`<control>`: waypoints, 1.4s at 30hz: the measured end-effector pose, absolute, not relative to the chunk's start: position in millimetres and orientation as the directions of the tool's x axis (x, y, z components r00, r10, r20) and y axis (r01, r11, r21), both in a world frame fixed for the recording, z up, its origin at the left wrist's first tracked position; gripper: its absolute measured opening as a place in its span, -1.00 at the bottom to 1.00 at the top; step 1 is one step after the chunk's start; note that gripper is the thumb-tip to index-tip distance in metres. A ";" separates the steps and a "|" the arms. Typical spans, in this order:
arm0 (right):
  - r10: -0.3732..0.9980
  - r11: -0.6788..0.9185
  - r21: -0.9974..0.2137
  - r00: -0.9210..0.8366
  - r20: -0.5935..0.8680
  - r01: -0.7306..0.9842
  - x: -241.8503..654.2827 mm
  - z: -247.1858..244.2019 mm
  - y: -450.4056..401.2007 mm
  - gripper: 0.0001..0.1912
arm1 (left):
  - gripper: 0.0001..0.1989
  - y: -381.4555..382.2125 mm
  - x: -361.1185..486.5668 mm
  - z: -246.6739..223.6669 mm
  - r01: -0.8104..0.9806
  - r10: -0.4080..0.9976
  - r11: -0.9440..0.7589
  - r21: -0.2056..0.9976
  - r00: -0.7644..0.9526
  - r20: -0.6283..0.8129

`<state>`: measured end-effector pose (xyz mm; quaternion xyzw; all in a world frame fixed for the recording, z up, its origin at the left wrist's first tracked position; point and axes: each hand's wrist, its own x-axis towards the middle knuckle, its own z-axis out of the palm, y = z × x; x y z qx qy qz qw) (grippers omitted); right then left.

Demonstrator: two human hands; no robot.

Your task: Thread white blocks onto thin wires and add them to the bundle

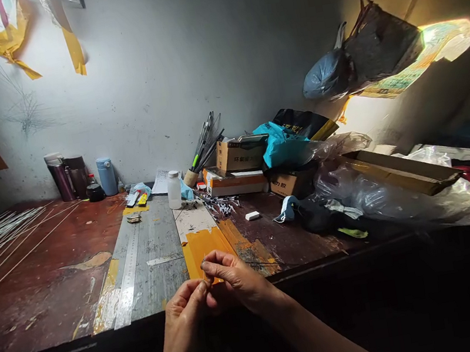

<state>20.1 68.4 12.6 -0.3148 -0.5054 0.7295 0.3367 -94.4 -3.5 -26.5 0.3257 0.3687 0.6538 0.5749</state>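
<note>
Close together at the table's front edge, both of my hands are pinched at the fingertips. My left hand (187, 305) is lower, with thumb and forefinger pressed together. My right hand (234, 275) pinches just above it, in front of the orange-yellow strip (207, 246) on the tabletop. Whatever lies between the fingertips is too small and thin to name. Left of the hands, a metal ruler (130, 276) lies lengthwise on a grey board (167, 270).
Behind stand a white bottle (173, 190), scattered small black-and-white pieces (224, 206) and cardboard boxes (240, 154). Clear plastic bags (399, 197) heap up at right. Long thin rods (3, 233) lie at left. Flasks (60, 177) line the wall. A white block (252, 216) lies right of the strip.
</note>
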 end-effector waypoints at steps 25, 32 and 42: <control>0.856 -0.201 -0.960 -0.510 -0.077 -0.193 8.7 5.1 83.5 -0.58 | -0.73 4.2 -105.2 -32.1 -0.464 0.996 -0.031 0.885 -0.085 -0.010; 0.960 -0.006 -0.939 -0.264 0.091 -0.345 43.7 47.9 141.0 -0.58 | -0.71 -7.9 -108.8 -41.1 -0.589 0.985 0.096 0.802 -0.057 -0.161; 0.717 -0.158 -0.986 -0.680 -0.154 0.057 30.8 1.5 55.7 -0.61 | -0.79 -2.3 -138.2 -26.3 -0.714 0.897 0.077 0.696 -0.255 -0.361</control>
